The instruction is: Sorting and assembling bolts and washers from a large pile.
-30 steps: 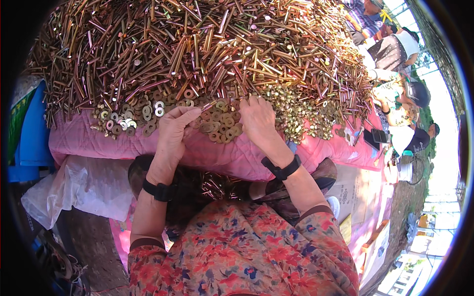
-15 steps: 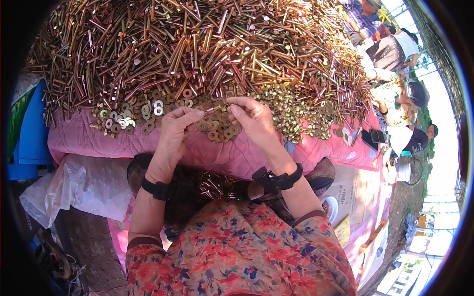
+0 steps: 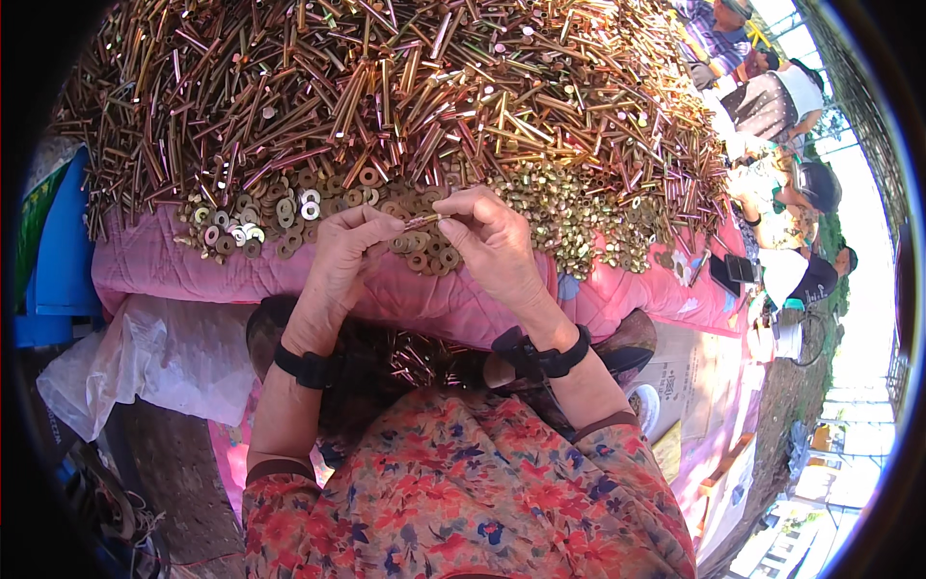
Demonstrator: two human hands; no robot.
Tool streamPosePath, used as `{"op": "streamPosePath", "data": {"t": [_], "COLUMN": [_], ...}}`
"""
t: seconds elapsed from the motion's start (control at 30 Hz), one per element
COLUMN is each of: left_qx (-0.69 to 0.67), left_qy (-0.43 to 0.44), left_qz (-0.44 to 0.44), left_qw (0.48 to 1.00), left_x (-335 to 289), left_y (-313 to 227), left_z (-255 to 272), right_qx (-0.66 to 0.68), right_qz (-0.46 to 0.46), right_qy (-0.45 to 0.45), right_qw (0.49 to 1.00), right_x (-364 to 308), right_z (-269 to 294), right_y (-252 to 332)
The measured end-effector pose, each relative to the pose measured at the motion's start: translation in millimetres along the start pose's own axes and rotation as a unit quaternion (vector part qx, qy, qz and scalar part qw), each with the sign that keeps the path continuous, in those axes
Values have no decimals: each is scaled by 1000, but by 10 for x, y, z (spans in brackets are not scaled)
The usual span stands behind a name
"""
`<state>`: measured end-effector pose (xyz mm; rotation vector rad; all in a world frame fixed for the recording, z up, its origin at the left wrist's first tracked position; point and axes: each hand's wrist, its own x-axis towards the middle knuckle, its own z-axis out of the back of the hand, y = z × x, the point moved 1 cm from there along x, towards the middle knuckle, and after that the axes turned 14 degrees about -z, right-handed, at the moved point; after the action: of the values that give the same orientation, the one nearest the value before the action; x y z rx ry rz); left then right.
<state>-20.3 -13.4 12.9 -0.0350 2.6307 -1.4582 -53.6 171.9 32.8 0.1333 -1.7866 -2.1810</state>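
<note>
My left hand (image 3: 345, 253) pinches one end of a thin, brassy bolt (image 3: 421, 221) between thumb and fingers. The bolt lies nearly level, pointing toward my right hand (image 3: 494, 249). Thumb and forefinger of that hand are closed at the bolt's other end; whether a small nut sits between them is too small to make out. Just below the bolt lie flat round washers (image 3: 426, 259), with more washers (image 3: 258, 214) to the left. A spread of small brassy nuts (image 3: 579, 220) lies right of my right hand.
Beyond my hands rises a big heap of long metal bolts (image 3: 386, 106). Everything rests on a pink quilted cloth (image 3: 231, 275). Clear plastic sheeting (image 3: 183, 357) hangs at the left beside a blue container (image 3: 63, 261). Several other people (image 3: 772, 101) sit along the right side.
My right fingertips have moved slightly left and down, closing around the bolt's end. My left hand stays nearly where it was, still pinching the bolt.
</note>
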Motion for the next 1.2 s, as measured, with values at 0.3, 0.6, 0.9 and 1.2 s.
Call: {"op": "streamPosePath", "data": {"t": [0.3, 0.6, 0.9, 1.2], "left_qx": [118, 29, 134, -7], "left_qy": [13, 11, 33, 16], "left_qz": [-122, 11, -114, 64], "left_qw": [985, 999, 984, 998], "left_x": [-16, 22, -35, -5], "left_y": [-26, -1, -63, -50], "left_z": [-37, 40, -26, 10], "right_qx": [-71, -151, -73, -138], "right_qz": [-96, 52, -146, 75], "right_qy": [27, 44, 78, 42], "right_qw": [992, 986, 983, 987], "right_x": [-24, -33, -20, -51], "right_z": [47, 56, 86, 81], "right_y": [118, 81, 216, 119]}}
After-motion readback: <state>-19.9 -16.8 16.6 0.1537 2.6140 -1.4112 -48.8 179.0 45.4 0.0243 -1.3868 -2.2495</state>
